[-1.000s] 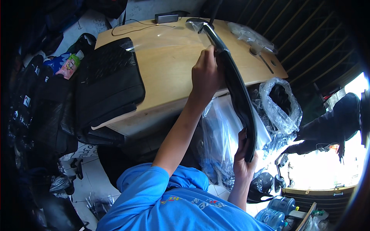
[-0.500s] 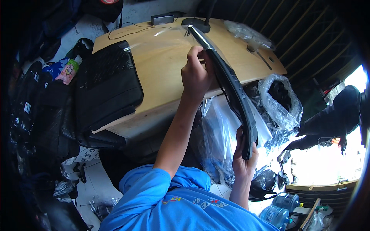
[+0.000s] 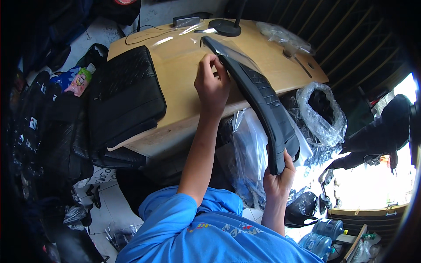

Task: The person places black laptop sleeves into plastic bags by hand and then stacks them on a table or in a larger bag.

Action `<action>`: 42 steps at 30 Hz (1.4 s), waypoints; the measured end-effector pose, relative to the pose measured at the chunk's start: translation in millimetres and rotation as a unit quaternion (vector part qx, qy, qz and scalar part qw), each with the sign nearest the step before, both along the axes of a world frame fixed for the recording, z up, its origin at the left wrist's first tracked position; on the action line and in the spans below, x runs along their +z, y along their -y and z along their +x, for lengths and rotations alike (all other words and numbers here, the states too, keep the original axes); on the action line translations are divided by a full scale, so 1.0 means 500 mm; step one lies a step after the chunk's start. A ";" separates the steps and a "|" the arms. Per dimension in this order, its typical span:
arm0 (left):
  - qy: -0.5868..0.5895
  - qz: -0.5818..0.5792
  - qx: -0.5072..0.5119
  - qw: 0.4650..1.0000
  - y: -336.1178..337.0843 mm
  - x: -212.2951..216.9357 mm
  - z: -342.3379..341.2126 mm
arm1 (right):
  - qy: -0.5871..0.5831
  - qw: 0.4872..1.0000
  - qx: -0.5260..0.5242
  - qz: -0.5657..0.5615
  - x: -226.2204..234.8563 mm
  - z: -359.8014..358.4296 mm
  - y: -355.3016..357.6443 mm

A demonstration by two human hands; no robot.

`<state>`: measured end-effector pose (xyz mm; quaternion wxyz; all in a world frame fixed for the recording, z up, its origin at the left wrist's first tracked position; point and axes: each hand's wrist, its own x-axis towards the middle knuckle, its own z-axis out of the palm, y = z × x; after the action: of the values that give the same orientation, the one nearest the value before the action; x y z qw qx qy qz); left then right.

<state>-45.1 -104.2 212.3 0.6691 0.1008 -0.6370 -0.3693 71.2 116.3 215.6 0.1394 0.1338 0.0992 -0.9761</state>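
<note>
A slim black laptop bag (image 3: 262,98) with quilted panels is held edge-on in front of me, slanting from the desk down toward my body. Thin clear plastic bag film (image 3: 239,55) covers its far end and spreads left above the desk. My left hand (image 3: 212,83) is closed, fingertips pinching the plastic beside that far end. Round the near end of the laptop bag wraps my right hand (image 3: 279,177), thumb on the quilted side; some of its fingers are hidden behind. Another black laptop bag (image 3: 127,96) lies flat on the desk's left side.
On the wooden desk (image 3: 188,92) stand a lamp base (image 3: 225,27) and a black adapter (image 3: 186,21) with a cable. Crumpled clear plastic (image 3: 283,37) lies at the far right. A large plastic sack (image 3: 250,144) stands below the front edge. Water jugs (image 3: 316,243) sit at lower right.
The laptop bag has turned so more of its quilted face shows, and its far end has come lower and left. My left hand has shifted left and slightly nearer.
</note>
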 end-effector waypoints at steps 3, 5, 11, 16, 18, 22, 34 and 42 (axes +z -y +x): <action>-0.031 -0.043 0.058 0.997 0.004 -0.005 0.014 | 0.002 1.000 0.007 0.003 0.008 0.005 0.010; -0.023 0.000 -0.006 1.000 0.003 -0.024 0.023 | 0.000 0.999 0.001 0.033 0.016 0.010 0.018; 0.002 0.050 -0.102 0.994 0.000 -0.065 0.059 | -0.024 0.994 -0.017 0.101 0.007 0.021 0.027; -0.073 0.321 -0.311 0.892 -0.012 -0.104 0.111 | -0.018 0.986 -0.006 0.165 0.001 0.021 0.014; -0.088 0.562 -0.478 0.669 0.001 -0.102 0.144 | -0.037 0.967 -0.015 0.252 -0.023 0.033 -0.009; 0.061 0.622 -0.463 0.629 0.014 -0.050 0.163 | -0.029 0.956 -0.007 0.291 -0.056 0.053 -0.047; 0.049 0.627 -0.466 0.622 -0.032 -0.039 0.172 | -0.109 0.951 0.010 0.289 -0.041 0.083 -0.077; 0.059 0.685 -0.526 0.501 -0.050 -0.037 0.183 | -0.090 0.936 -0.032 0.338 -0.057 0.073 -0.085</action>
<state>46.2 -79.3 193.9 0.0344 0.1956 -0.1594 -0.9670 107.6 158.6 187.1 0.0447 0.0875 0.4311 -0.8969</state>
